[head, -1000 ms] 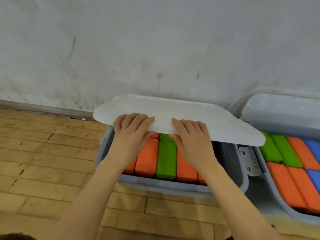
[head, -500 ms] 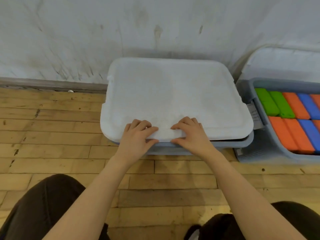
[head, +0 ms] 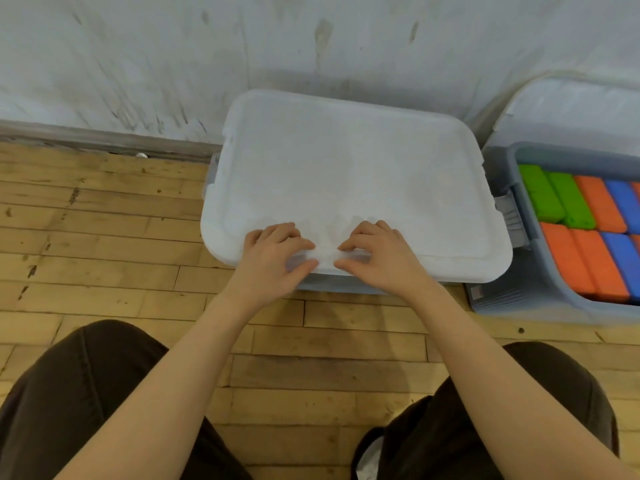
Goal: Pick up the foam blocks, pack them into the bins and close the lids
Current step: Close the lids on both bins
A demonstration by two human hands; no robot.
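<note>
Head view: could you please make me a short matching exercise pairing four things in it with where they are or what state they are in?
Things:
1. white lid
2. open bin
3. green blocks
4. left hand

Places or states:
A. far end of the open bin, nearest the wall
B. gripping the lid's near edge, beside the right hand
C. lying over the bin by the wall
D. at the right, uncovered, full of coloured blocks

Pairs: 1-C, 2-D, 3-A, 4-B
</note>
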